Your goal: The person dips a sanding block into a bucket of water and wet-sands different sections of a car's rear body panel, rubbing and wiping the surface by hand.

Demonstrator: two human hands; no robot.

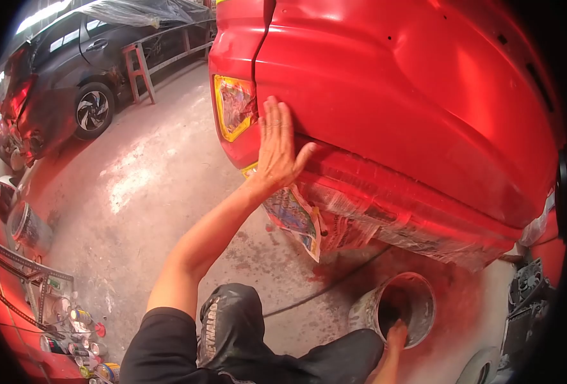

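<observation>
My left hand [279,144] lies flat against the red car body [386,121], its fingers stretched upward beside the panel gap and the lamp opening [234,107], which is masked with yellow tape and film. Below that hand, printed paper [293,214] and clear film cover the lower edge of the body. My right hand [396,334] reaches into the mouth of a round bucket [424,294] at the lower right; its fingers are hidden in the dark inside, so what they hold, if anything, cannot be made out.
A dark car [59,77] stands at the upper left by a stand [140,73]. Cans [107,371] and a bucket [30,224] line the left side. A dark hose [322,291] crosses the floor. A tyre [478,368] lies at the lower right.
</observation>
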